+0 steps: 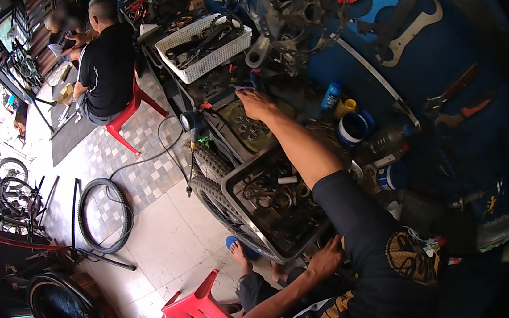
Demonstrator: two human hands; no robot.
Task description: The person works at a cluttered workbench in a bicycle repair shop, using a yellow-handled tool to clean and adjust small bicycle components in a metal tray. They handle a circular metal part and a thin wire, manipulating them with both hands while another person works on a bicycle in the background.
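- Right hand (255, 104): stretched forward, fingers fairly narrow beside a small purplish piece (244, 88); whether it grips anything, I cannot tell.
- Just below that hand: a cluster of round metal parts (253, 135).
- Left hand (327, 258): fingers curled near the close end of the black tray (228, 190); its grip is too dark to tell.
- Between the two hands: that tray, crowded with metal parts.
- Beyond the right hand: a white basket (219, 62) of tools.
- Right of it: a blue can (330, 96) and a yellow tub (345, 108).
- Farther left of both hands: a loose tyre (85, 217) on the floor (170, 239).
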